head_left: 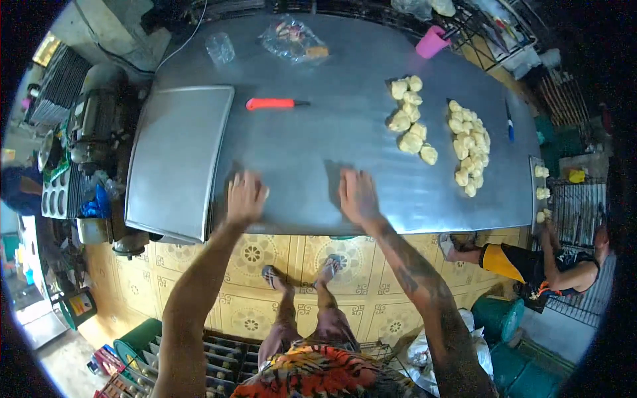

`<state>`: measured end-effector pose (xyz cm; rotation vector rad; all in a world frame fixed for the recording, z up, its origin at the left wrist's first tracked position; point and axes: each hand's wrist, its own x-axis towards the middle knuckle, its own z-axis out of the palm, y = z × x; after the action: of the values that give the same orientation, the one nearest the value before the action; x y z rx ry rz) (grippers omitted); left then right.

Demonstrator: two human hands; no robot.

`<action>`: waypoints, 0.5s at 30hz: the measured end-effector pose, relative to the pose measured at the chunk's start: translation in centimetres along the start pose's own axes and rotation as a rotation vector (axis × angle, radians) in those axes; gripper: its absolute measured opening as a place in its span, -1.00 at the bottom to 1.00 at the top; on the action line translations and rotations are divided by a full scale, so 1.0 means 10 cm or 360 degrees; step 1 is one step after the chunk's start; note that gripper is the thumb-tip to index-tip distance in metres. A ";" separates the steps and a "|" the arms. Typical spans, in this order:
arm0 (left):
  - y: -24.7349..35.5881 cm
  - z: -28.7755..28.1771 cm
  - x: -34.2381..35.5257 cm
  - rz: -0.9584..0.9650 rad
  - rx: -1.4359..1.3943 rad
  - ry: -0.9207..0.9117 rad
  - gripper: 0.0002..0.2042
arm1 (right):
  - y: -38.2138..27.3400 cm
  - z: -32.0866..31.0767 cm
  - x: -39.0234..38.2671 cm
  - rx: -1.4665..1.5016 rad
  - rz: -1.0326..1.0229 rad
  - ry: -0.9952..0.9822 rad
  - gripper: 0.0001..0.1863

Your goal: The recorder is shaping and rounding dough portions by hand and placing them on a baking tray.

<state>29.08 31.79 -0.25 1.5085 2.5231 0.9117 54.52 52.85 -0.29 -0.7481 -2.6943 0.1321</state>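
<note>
Near the front edge of the metal worktable (285,146), my left hand (245,198) rests palm down, its fingers somewhat apart and the thumb out to the side. My right hand (358,198) is palm down too, a short way to the right, with its fingers spread. Both are slightly blurred, and whatever lies under the palms is hidden. Pale dough pieces (411,132) form a loose row beyond my right hand. A larger cluster of dough pieces (468,147) sits farther right. Left of my left hand is a flat metal baking tray (179,152).
A red-handled tool (272,103) lies mid-table. A plastic bag (292,41), a clear plastic container (220,49) and a pink cup (432,42) are at the back. A blue-handled knife (510,126) lies right. A co-worker (557,268) bends beside the right end; a machine (99,119) stands left.
</note>
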 end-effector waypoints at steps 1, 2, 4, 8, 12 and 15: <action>-0.05 -0.03 -0.29 -0.0005 0.0093 -0.0017 -0.83 | 0.01 -0.09 -0.24 0.0126 0.0011 -0.0085 -0.70; -0.08 -0.06 -0.45 -0.0021 0.0198 -0.0037 -0.82 | 0.01 -0.14 -0.35 0.0267 0.0017 -0.0174 -0.70; -0.17 -0.02 -0.15 -0.0026 0.0559 0.0024 -0.79 | 0.10 -0.20 -0.07 0.0110 0.0136 -0.0125 -0.70; -0.04 0.37 0.87 -0.0229 0.0524 0.0312 -0.81 | 0.27 0.10 0.80 0.0029 0.0213 0.0118 -0.71; -0.07 0.32 0.82 -0.0333 0.0105 0.0308 -0.78 | -0.04 0.04 0.76 0.0124 0.0153 -0.0021 -0.72; -0.09 0.13 -0.11 -0.0370 -0.0274 -0.0069 -0.78 | 0.07 -0.14 -0.10 0.0413 0.0146 -0.0128 -0.71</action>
<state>29.37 31.11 -2.04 1.1459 2.4505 1.0160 56.17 52.90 0.60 -0.7992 -2.6458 0.5339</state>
